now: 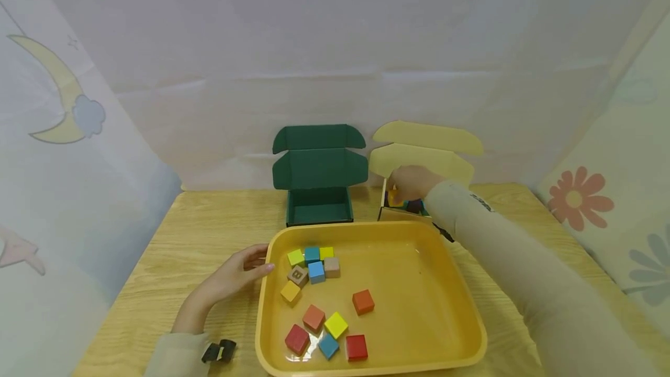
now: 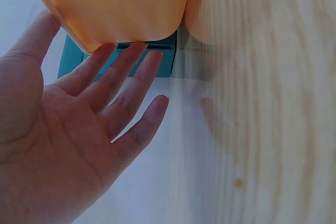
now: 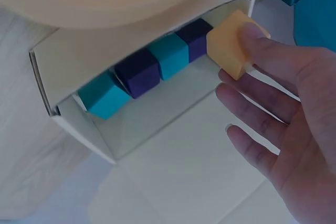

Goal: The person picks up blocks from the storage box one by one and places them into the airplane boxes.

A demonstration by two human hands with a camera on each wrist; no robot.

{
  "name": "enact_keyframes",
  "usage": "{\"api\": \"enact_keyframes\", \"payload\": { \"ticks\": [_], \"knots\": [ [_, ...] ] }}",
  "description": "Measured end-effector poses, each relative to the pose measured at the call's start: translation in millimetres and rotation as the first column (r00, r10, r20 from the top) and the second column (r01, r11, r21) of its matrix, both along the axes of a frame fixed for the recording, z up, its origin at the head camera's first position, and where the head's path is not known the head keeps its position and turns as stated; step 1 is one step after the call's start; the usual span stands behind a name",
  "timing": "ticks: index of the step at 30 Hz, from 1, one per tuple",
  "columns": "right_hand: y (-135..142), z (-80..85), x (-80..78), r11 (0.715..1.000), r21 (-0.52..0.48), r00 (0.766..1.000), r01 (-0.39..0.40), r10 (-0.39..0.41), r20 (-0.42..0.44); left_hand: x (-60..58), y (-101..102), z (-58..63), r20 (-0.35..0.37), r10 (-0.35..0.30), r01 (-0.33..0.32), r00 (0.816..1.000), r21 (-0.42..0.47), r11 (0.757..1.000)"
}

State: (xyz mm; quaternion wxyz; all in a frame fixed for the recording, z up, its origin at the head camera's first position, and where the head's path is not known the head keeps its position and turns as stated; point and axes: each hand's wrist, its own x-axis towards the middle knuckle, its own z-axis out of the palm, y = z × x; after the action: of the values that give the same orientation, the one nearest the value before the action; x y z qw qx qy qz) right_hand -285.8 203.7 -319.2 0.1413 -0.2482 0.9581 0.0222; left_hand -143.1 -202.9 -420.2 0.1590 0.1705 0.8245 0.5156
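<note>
My right hand is over the yellow box, pinching a yellow-orange wooden cube between thumb and fingers at one end of the box's opening. Inside lie teal cubes and dark purple cubes in a row. At the left side of the yellow tray, my left hand touches the rim with its thumb. Its fingers are spread and fairly straight, tips against the tray's outer wall. Several coloured cubes lie in the tray, among them a red cube and a lettered wooden cube.
An open green box stands behind the tray, left of the yellow box, both with lids raised toward the white cloth backdrop. The tray sits at the front of the wooden table. Printed cloth hangs on both sides.
</note>
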Motion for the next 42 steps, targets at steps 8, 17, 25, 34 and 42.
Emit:
{"api": "enact_keyframes", "payload": {
  "ticks": [8, 17, 25, 34, 42],
  "knots": [
    [-4, -17.3, -6.6, 0.998, 0.055, 0.999, 0.030, -0.029, -0.014, 0.6, 0, 0.2, 0.012, 0.006, -0.006, 1.000, 0.002, 1.000],
    [-6, -29.2, -11.8, 0.994, 0.094, 0.997, 0.063, -0.059, -0.049, -0.6, 2, -1.2, 0.012, 0.007, -0.007, 1.000, 0.007, 1.000],
    [0, -45.3, -22.3, 0.994, 0.079, 0.989, 0.080, -0.069, -0.133, -2.3, 1, -1.5, -0.011, -0.019, 0.019, 1.000, 0.010, 1.000],
    [7, -53.1, -30.5, 0.988, 0.112, 0.986, 0.106, -0.089, -0.143, -0.9, 3, 0.2, -0.007, -0.018, 0.019, 1.000, 0.006, 1.000],
    [4, -53.4, -27.0, 0.986, 0.119, 0.983, 0.119, -0.101, -0.150, -0.9, 4, 0.3, -0.008, -0.023, 0.023, 1.000, 0.007, 1.000]
  ]
}}
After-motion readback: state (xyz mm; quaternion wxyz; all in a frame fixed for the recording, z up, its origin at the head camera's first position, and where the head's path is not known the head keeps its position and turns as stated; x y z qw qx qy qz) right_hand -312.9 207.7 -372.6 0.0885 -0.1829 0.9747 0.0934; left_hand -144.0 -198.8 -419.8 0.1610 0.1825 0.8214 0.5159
